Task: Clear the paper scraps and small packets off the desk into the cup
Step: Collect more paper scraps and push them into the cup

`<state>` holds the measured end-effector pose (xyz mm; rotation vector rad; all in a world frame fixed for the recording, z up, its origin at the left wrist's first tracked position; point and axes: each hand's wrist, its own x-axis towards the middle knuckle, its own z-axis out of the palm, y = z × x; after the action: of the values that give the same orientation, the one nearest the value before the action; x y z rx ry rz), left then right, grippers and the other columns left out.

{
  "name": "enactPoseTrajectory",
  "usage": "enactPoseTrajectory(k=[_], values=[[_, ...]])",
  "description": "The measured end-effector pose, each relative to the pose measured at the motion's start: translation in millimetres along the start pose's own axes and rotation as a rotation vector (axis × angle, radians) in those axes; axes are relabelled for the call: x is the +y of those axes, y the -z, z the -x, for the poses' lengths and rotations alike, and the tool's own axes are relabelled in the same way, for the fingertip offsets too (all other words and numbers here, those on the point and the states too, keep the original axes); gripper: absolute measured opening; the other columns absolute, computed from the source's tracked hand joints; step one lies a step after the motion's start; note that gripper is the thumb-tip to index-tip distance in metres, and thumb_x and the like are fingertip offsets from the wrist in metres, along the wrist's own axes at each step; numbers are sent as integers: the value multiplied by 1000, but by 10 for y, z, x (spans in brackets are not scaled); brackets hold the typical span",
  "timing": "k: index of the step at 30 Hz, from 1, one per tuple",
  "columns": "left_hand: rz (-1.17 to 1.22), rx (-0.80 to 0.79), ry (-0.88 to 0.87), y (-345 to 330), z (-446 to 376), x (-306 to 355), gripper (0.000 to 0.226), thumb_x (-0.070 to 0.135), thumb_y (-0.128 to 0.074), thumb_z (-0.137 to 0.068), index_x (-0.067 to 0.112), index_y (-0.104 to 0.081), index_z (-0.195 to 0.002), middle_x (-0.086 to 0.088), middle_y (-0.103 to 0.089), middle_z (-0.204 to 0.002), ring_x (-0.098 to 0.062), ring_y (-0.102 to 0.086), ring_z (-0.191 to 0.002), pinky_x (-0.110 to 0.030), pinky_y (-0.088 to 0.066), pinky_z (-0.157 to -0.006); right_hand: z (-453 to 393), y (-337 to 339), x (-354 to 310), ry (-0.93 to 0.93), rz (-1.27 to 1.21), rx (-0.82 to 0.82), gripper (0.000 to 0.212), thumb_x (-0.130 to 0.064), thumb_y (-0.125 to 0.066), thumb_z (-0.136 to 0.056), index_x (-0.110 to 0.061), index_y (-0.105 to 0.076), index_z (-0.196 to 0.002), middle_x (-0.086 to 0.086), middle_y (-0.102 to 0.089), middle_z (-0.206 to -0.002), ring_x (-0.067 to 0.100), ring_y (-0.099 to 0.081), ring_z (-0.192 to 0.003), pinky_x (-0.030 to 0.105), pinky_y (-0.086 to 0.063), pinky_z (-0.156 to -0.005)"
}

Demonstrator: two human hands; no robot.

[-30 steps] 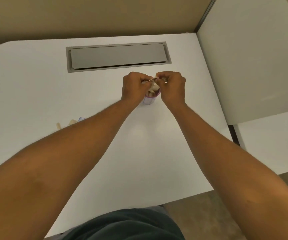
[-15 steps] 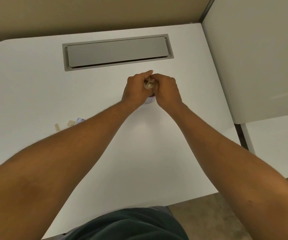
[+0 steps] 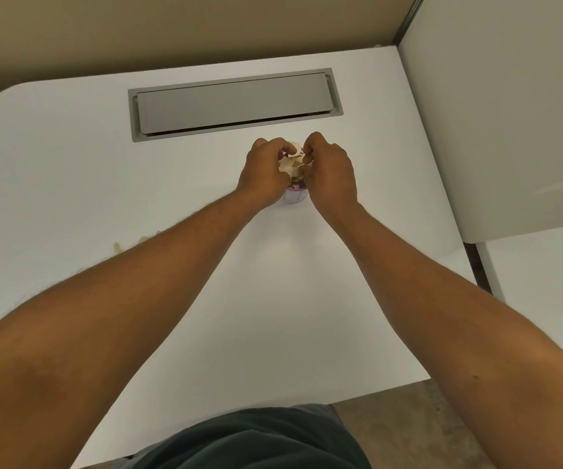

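A small white cup with purple markings stands on the white desk, mostly hidden between my hands. Beige paper scraps stick up out of its mouth. My left hand curls around the cup's left side with fingertips on the scraps. My right hand closes in from the right, fingers pinching the same scraps. A few small beige scraps lie on the desk at the left, partly hidden behind my left forearm.
A grey cable hatch is set into the desk just beyond the cup. A white partition panel stands along the right edge. The desk's front edge runs close to my body.
My hands closed tight together over the cup, then parted slightly, so the scraps show between them. The thin strip stretched between my fingers a second ago is gone from sight.
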<state>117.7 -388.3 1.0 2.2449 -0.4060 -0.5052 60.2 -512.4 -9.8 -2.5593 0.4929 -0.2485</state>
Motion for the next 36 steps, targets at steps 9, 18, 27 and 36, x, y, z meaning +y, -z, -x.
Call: enactPoseTrajectory(k=[9,18,27,36], values=[[-129,83,-130,-46,-20,-36,29,4,-66,-89,20,-68,-113,0,-72,-86,-20,-64,-81,-19,-47,-64,-70,3,80,-26,-33,-158,20,-8,-47,-86,-12,-50,-105,10,-68,-86,33,-66,-76,36,-56,-64],[-392,76,-161,-159,-194,18,17,15,-57,-95,16,-68,-108,-9,-71,-95,-30,-57,-102,-36,-42,-80,-172,19,83,-245,-387,-247,15,-16,-38,-98,-11,-52,-96,0,-66,-73,15,-58,-62,23,-52,-61],[-217,29,-106,-13,-99,31,25,19,-79,-86,14,-67,-107,-4,-75,-100,-22,-64,-85,-27,-47,-74,-150,49,71,99,-136,-41,30,-11,-56,-91,-15,-51,-120,5,-70,-112,23,-60,-98,31,-55,-77],[-261,195,-64,-12,131,-398,24,39,-73,-92,22,-77,-109,3,-52,-94,-13,-53,-84,-24,-36,-72,-108,-141,180,190,164,-180,52,-27,-74,-84,-18,-47,-127,18,-59,-101,33,-60,-88,36,-54,-71]])
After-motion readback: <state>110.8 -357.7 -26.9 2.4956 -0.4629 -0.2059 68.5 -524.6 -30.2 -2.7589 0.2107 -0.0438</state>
